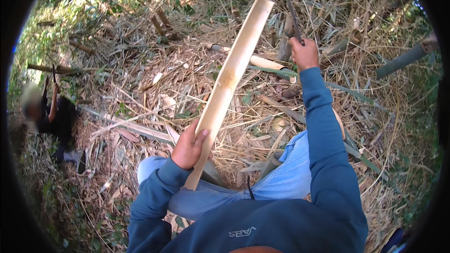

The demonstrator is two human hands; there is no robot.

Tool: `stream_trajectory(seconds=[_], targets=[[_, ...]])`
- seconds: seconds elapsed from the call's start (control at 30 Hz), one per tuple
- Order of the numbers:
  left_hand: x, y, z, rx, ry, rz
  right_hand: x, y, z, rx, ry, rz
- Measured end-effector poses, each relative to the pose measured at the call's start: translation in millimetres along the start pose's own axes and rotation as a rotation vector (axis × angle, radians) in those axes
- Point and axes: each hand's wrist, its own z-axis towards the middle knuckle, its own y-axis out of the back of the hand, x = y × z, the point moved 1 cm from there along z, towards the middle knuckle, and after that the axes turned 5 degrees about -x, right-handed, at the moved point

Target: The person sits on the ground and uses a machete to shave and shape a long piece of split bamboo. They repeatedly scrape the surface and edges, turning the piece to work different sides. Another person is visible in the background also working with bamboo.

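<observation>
A long half of a split bamboo stalk (226,84), pale and hollowed on the side facing me, slants up and away from my lap. Near its lower end, my left hand (188,147) is closed around it, thumb on the inner face. A brownish patch marks its middle. Raised to the right of the bamboo, my right hand (305,54) grips a machete (289,7) with a dark, narrow blade pointing up and away. The blade is apart from the bamboo, and its handle is mostly hidden in my fist.
Bamboo strips (136,128) and dry leaves litter the ground around my legs. A cut bamboo piece (267,62) lies ahead, and a thick green bamboo stalk (401,62) juts in at right. At far left sits another person (61,117) holding a dark blade upright.
</observation>
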Motion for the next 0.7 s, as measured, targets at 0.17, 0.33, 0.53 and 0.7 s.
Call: stream_trajectory(seconds=[0.17,0.33,0.53,0.7], targets=[[-8.0,18.0,21.7,-0.168,-0.093,-0.073,42.8,-1.8,-62.9,0.097,0.329,-0.085],[-25.0,28.1,25.5,-0.228,-0.124,-0.252,62.2,-2.3,-99.6,0.238,0.560,-0.273],[-31.8,30.2,22.6,-0.228,-0.156,-0.320,81.2,-14.6,-118.9,0.282,0.746,-0.234],[-30.9,26.3,19.5,-0.214,-0.144,-0.322,84.5,-18.7,-119.8,0.309,0.820,-0.210]])
